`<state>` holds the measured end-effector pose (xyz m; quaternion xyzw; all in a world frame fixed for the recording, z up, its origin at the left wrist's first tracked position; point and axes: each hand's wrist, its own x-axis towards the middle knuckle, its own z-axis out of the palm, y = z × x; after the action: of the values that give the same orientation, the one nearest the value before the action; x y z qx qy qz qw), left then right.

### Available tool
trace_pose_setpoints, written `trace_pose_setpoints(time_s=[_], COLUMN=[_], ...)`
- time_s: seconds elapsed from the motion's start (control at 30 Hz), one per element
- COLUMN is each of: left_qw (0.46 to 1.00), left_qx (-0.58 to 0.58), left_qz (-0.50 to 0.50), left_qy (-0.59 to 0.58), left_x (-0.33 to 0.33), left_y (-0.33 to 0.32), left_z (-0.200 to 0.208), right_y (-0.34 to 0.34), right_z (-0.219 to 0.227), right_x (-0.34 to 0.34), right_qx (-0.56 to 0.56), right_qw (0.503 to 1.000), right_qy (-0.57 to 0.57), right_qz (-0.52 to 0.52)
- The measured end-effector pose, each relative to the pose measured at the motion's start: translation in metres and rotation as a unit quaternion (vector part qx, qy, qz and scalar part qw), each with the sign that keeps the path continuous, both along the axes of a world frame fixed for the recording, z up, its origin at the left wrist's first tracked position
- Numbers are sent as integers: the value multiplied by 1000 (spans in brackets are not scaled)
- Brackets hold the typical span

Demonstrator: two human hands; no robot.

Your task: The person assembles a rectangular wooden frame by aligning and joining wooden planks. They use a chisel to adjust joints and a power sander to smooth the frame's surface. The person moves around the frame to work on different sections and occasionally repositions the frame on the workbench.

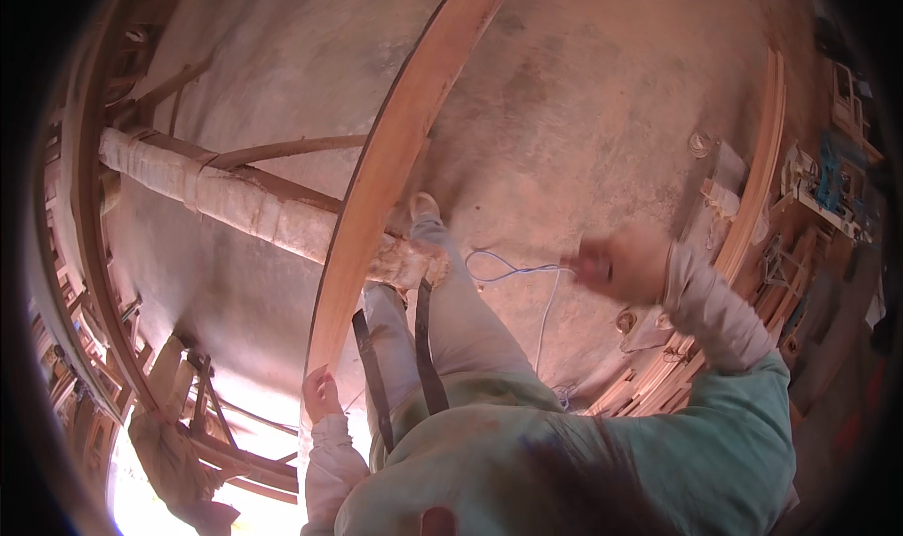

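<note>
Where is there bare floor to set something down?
Floor shows bare between the long plank and the boards at right, beyond the right hand; also left of the plank, beyond the pale beam. Timber crowds both outer edges.

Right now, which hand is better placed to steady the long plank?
Probably the left hand, at the near end of the plank. The blurred right hand is away from it, where a thin cord leads.

A long board [395, 160] crosses over a beam [245, 202] that stretches left, with the left hand [322, 393] at the board's near end. To the board's right, a looped cord [513, 272] shows between it and the right hand [623, 263]; long planks [758, 165] lie farther right, and other timbers [85, 207] are at the far left.
</note>
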<state>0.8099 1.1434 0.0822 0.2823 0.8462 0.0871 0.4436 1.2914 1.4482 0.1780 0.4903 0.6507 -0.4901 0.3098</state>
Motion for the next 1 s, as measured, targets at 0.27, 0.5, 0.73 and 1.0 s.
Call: trace_pose_setpoints(time_s=[0.27, 0.5, 0.73, 1.0], left_qw=[999, 983, 874, 894], left_qx=[7, -2, -57, -70], left_qz=[9, 142, 408, 375], left_qy=[-31, -119, -257, -234], left_x=[9, 17, -1, 43], left_y=[-13, -9, -83, -106], left_z=[-4, -13, -80, -52], right_y=[11, -69, -100, -112], right_z=[6, -14, -10, 0], right_x=[5, -51, -80, -121], right_qx=[137, -47, -171, -163], right_qw=[980, 984, 965, 957], right_qy=[12, 173, 143, 139], right_qz=[-141, 25, 139, 196])
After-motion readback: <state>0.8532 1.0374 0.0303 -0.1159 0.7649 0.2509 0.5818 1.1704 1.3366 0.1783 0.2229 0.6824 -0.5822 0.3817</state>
